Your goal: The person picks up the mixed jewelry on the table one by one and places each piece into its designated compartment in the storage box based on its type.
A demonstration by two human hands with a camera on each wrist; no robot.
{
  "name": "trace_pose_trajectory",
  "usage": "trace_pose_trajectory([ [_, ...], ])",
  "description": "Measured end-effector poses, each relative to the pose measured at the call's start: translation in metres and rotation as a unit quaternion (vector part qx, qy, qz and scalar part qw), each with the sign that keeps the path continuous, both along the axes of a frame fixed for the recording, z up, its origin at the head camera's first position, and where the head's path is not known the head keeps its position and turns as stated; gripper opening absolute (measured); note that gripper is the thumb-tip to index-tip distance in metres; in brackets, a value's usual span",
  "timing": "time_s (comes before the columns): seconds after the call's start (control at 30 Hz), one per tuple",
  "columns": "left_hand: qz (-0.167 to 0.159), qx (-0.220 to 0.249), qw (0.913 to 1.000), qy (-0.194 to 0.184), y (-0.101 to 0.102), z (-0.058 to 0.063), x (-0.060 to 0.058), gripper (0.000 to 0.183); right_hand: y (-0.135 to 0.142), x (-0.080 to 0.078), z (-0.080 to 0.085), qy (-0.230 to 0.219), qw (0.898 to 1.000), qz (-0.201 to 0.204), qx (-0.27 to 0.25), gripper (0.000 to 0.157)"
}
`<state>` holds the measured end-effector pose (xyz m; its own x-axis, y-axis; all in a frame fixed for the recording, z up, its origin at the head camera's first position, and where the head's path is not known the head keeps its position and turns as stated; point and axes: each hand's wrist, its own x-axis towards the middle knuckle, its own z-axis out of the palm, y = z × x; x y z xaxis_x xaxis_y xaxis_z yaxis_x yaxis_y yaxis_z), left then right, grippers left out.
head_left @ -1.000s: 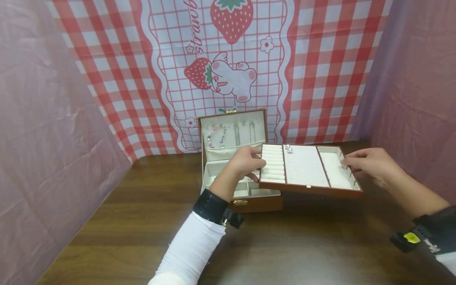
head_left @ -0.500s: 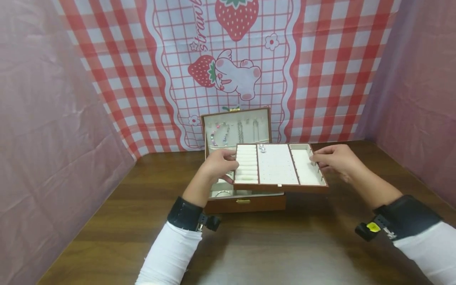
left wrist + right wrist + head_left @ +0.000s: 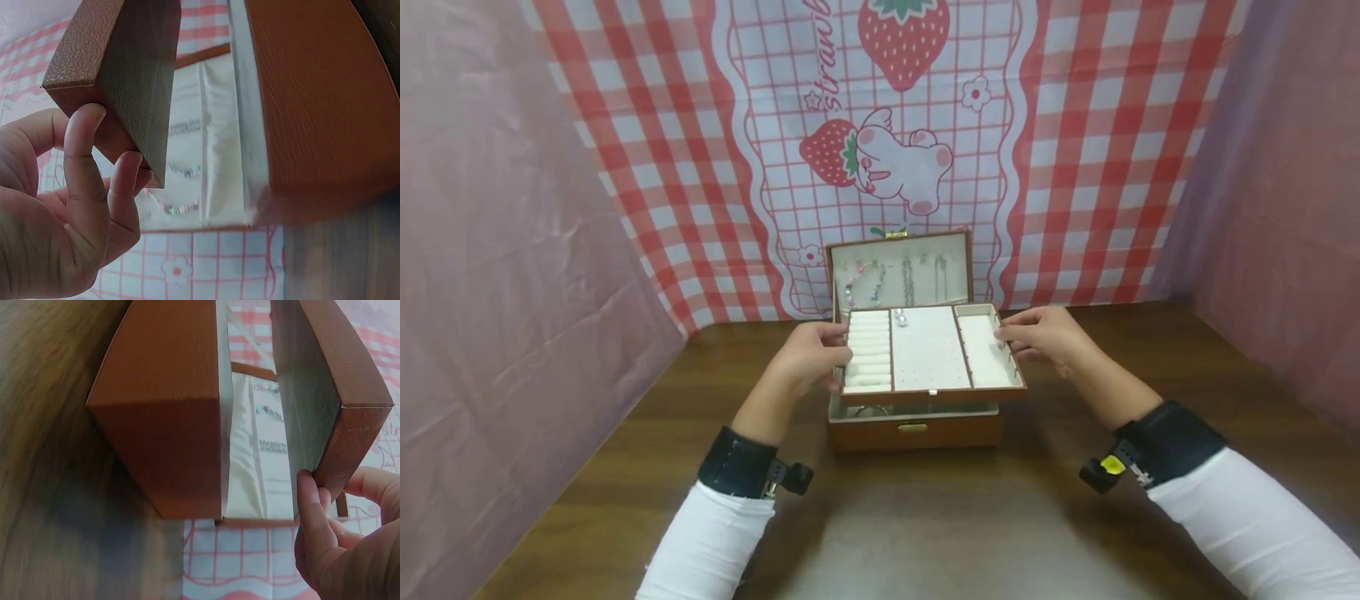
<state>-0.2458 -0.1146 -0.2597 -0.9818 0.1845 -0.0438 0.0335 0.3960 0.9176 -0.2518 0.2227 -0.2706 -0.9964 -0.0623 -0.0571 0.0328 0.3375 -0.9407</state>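
A brown jewelry tray with a cream lining hangs level above the open jewelry box. My left hand grips its left end, thumb over the rim and fingers underneath. At the opposite end my right hand pinches the right wall. The tray has ring rolls on the left, a flat middle panel with shiny earrings at its back, and a long compartment at right. Both wrist views show a gap between the tray's underside and the box wall. Most of the box's inside is hidden under the tray.
The box lid stands upright behind, with a beaded bracelet and chains hanging in it. A strawberry-print checked cloth covers the back, pink cloth the sides. The box stands on a wooden table.
Both hands have carried the tray leftward, from beyond the box's right side to over the box. A metal ring-like piece inside the box has become mostly covered.
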Motion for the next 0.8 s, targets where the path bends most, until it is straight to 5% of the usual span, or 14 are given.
trace_pose_trajectory([
  [0.37, 0.01, 0.013, 0.9997, -0.017, -0.018, -0.021, -0.009, 0.059, -0.02, -0.016, -0.019, 0.001, 0.999, 0.015, -0.034, 0.045],
  [0.8, 0.004, -0.012, 0.9998, -0.016, -0.022, -0.036, -0.018, 0.058, -0.029, -0.028, -0.031, 0.014, 0.999, 0.016, 0.031, 0.037],
])
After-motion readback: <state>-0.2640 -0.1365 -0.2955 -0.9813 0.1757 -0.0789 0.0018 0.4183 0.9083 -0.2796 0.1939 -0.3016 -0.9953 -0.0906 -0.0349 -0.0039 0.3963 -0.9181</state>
